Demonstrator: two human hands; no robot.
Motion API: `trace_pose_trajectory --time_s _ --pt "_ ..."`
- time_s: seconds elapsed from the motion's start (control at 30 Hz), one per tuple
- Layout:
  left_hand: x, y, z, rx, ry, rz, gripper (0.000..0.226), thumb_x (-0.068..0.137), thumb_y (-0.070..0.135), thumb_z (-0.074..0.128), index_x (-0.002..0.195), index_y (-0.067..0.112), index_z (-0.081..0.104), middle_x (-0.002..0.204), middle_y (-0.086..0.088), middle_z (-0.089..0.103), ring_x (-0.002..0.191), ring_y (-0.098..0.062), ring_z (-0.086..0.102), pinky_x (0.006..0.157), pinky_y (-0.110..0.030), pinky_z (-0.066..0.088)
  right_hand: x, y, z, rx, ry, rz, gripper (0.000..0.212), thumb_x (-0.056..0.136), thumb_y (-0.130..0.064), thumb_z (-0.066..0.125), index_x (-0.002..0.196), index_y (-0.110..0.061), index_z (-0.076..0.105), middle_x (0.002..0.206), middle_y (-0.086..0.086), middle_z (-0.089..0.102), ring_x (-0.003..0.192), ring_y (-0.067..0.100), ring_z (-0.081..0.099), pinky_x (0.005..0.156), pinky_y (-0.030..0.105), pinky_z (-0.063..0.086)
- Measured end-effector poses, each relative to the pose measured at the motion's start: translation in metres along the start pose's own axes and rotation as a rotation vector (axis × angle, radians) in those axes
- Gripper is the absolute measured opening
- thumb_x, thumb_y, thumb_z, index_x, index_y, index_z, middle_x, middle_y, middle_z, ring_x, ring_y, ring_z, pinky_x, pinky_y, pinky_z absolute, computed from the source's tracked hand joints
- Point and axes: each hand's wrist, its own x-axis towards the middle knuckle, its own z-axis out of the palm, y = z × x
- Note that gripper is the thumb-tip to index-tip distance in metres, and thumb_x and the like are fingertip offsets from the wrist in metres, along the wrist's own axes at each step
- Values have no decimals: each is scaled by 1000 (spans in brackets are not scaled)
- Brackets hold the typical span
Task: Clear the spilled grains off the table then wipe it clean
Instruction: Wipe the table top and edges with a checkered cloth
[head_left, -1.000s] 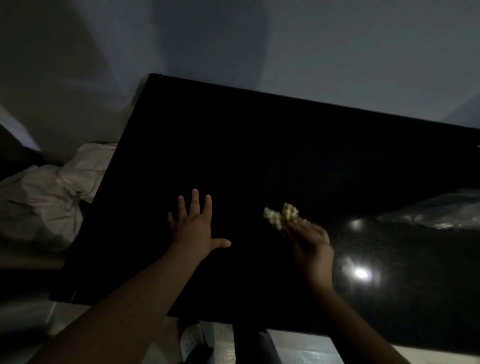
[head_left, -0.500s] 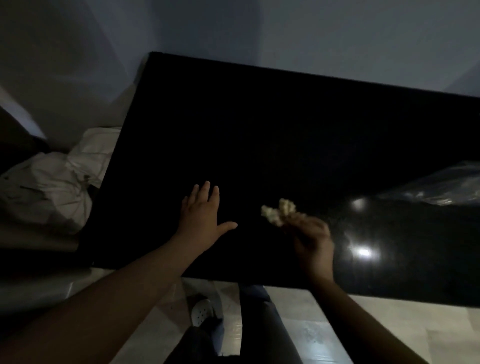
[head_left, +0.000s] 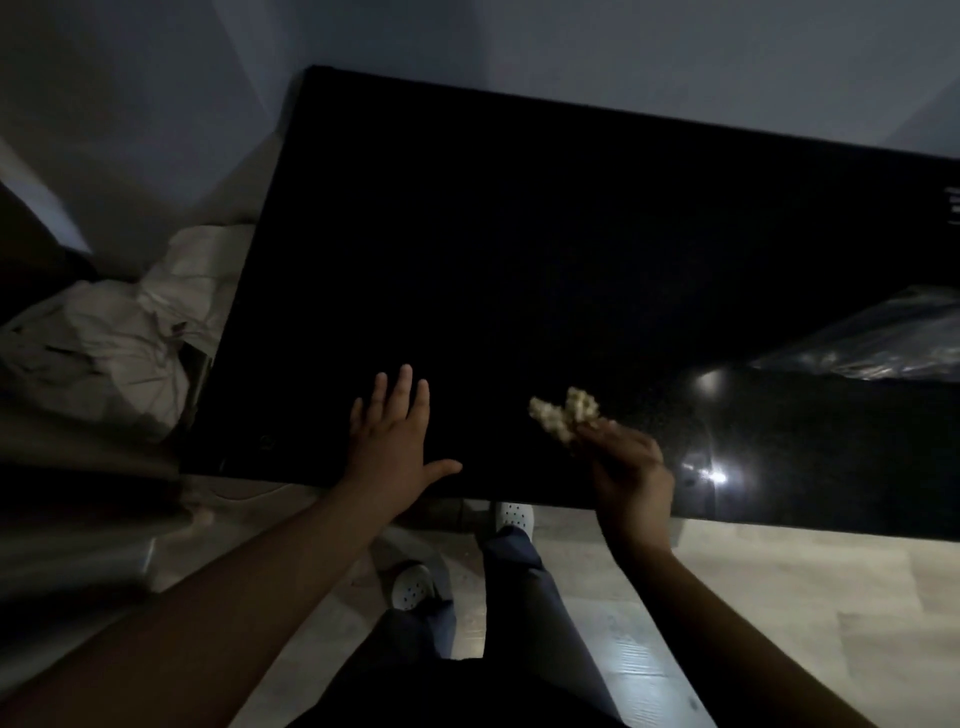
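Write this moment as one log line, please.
left hand: flat on black table | right hand: pinches pale clump above table | pale crumpled heap: beside table's left edge

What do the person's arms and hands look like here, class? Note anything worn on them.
The left forearm and right forearm are bare to the frame's edge; no sleeves show. The left hand and right hand wear no gloves. No watch, bracelet or ring can be made out, though the dim light could hide small items.
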Motion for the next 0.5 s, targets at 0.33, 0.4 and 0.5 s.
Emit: trace_pose_trajectory --time_s 0.33,0.4,0.5 --pt "-3 -5 -6 -32 -4 46 101 82 58 60 152 17 1 159 -5 -15 146 -28 -13 119 -47 5 -60 -16 15 28 -112 13 26 81 -15 77 102 -31 74 107 -19 69 101 0 59 83 19 45" --pt "-6 -11 -9 -56 -3 74 98 83 52 63 153 16 6 160 -6 -10 147 -27 -9 119 -46 9 -68 -29 12 85 -154 12 30 79 -17 79 98 -39 71 92 -33 64 90 -11 60 74 11 44" --pt "-13 -19 -15 -103 -8 112 89 85 43 65 152 13 14 161 -5 -3 147 -25 -3 119 -42 15 -70 -43 13 175 -87 51 28 77 -15 80 98 -32 73 90 -28 65 91 -8 62 77 17 50"
